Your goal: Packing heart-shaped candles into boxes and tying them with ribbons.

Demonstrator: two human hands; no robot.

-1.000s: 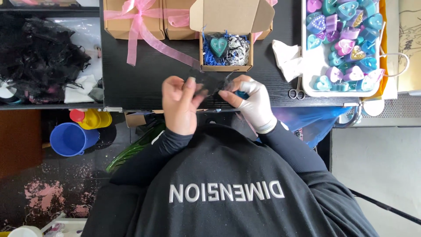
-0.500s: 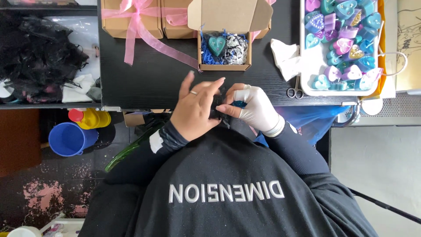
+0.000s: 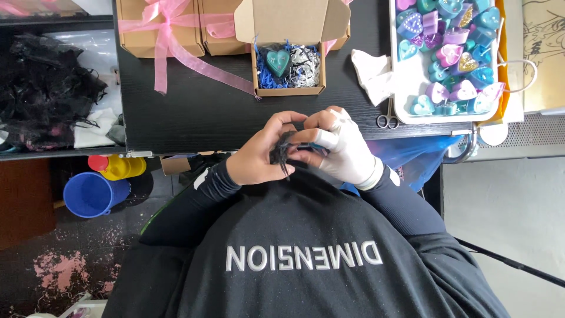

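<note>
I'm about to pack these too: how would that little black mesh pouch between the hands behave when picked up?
The black mesh pouch is probably floppy: it bunches and crumples between the left hand and the gloved right hand. It looks thin and sheer, so likely very light. A loose strand dangles below it, so it may snag or slip rather than hold shape.

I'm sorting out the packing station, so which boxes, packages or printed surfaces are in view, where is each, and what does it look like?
Open cardboard box: table's far edge, centre; brown, square, flap up, holding a teal heart on blue shreds.
Closed boxes: far left of it; brown, tied with pink ribbon.
White tray: right; rectangular, full of teal, purple and pink heart shapes.
Dark pouch: between left hand and gloved right hand.
Shirt lettering: pale on black.
</note>
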